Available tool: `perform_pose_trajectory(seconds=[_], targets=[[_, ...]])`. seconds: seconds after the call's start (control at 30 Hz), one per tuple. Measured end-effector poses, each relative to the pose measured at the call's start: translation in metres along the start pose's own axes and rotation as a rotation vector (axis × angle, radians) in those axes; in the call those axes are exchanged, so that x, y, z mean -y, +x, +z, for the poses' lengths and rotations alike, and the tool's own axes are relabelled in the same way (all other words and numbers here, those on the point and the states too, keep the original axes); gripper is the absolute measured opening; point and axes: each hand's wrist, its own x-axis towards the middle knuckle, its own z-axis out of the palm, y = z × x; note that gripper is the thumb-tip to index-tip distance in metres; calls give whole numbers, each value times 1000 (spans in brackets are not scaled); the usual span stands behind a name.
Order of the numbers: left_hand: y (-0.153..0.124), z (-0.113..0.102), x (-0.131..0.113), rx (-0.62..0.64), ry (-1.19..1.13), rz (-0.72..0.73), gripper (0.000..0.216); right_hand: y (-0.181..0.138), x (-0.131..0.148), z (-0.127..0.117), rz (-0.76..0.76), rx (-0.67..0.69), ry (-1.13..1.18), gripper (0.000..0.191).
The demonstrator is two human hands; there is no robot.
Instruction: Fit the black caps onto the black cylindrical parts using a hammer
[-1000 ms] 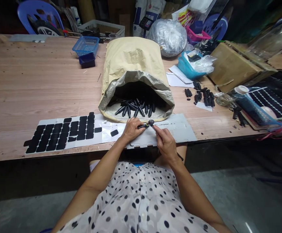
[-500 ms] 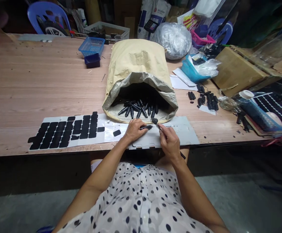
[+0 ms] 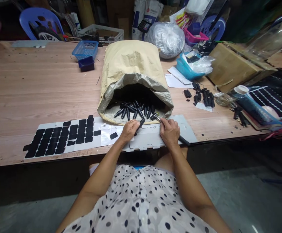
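Mid-frame, the left hand [image 3: 130, 129] pinches a black piece [image 3: 141, 122]; the right hand [image 3: 169, 131] grips a hammer [image 3: 154, 116]. Keep the pinch steady.

The sack [image 3: 131, 55] lies on the table [image 3: 46, 84], its mouth toward the near edge, with loose parts [image 3: 135, 110] in the opening. Before the mouth lies a board [image 3: 148, 138]; over it are the left hand [image 3: 129, 129], around a single part [image 3: 140, 124], and, to the right, the right hand [image 3: 170, 132], around a tool [image 3: 157, 119]. Left of the board, a sticker sheet [image 3: 58, 139] runs along the near edge. Left of the sack's far end stands a basket [image 3: 85, 50], with a small bin [image 3: 86, 64] just before it. Right of that end sits a bag [image 3: 165, 39]. Farther right come a tub [image 3: 188, 70], then a carton [image 3: 234, 68], with pieces [image 3: 207, 98] before them.
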Motion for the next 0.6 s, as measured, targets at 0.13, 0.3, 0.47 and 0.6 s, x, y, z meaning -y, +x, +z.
perform_pose_trajectory(seconds=[0.13, 0.3, 0.47, 0.6], targets=[[1, -3, -4, -10, -3, -8, 32, 1, 2, 0, 5, -5, 3, 31], [-23, -14, -31, 196, -132, 46, 21, 2, 3, -1, 4, -1, 7, 31], [-78, 4, -38, 724, -316, -47, 24, 2, 3, -1, 0, -6, -8, 31], [-110, 41, 3, 648, -145, -423, 25, 3, 3, 1, -6, -6, -7, 31]])
